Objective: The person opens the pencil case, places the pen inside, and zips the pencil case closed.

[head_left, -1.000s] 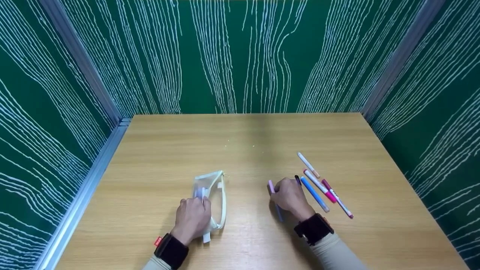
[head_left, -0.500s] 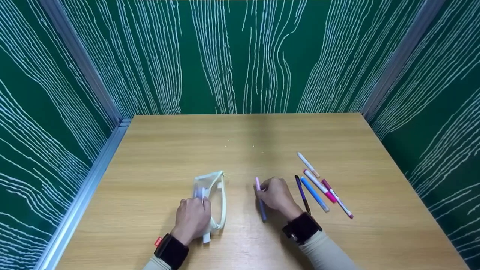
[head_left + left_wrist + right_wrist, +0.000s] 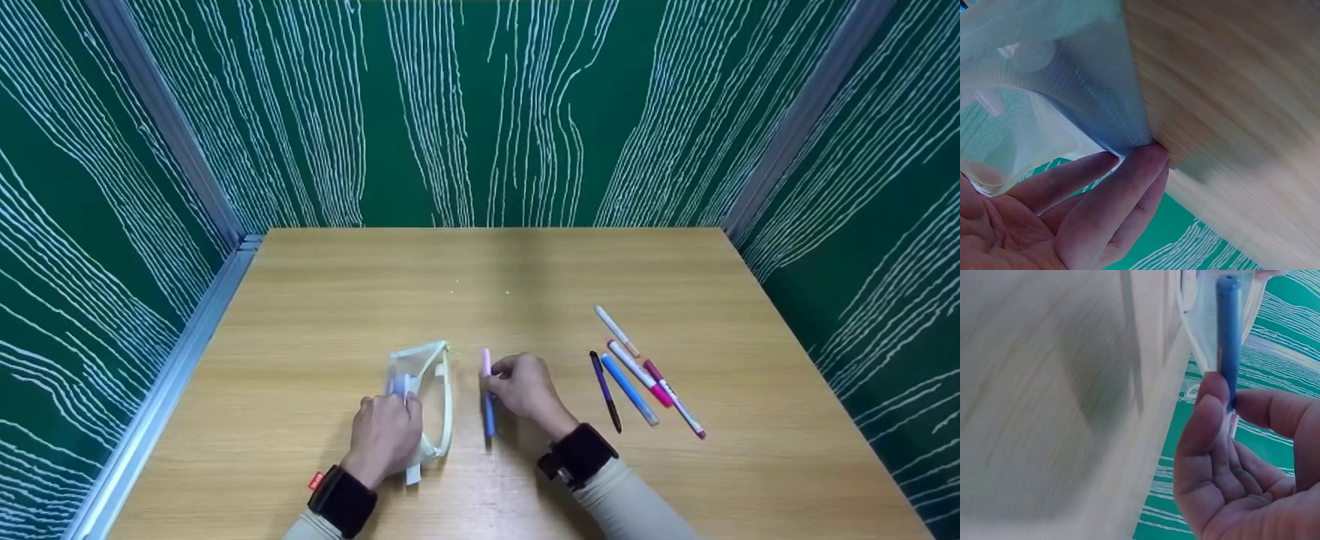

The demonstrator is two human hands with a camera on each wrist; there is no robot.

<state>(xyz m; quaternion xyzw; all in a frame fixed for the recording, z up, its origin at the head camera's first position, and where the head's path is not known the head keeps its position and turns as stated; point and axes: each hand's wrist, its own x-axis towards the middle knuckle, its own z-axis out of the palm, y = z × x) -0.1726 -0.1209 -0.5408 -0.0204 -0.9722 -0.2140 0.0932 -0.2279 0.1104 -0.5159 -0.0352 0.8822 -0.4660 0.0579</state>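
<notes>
My left hand point(image 3: 386, 435) grips the near wall of a pale see-through mesh pouch point(image 3: 448, 397) lying on the table. The pouch's mouth gapes to the right, and a whitish-lavender shape point(image 3: 401, 384) shows by the fingers. In the left wrist view, fingertips point(image 3: 1148, 157) pinch the mesh point(image 3: 1100, 84). Just right of the pouch, my right hand point(image 3: 529, 390) pinches a blue marker with a pink end point(image 3: 489, 420), held apart from the pouch. Its blue end point(image 3: 1229, 326) points up between thumb and fingers in the right wrist view.
Several pens lie to the right: a dark purple one point(image 3: 605, 390), a blue marker point(image 3: 628, 388), a white one with a pink cap point(image 3: 637, 370), a maroon-capped one point(image 3: 675, 397) and a white one point(image 3: 616, 328). Green walls point(image 3: 480, 112) with white lines border the wooden table point(image 3: 360, 292).
My right hand has carried the blue-and-pink marker leftward, from beside the other pens to near the pouch. The dark purple pen has come into full view. My left hand and the pouch have stayed put.
</notes>
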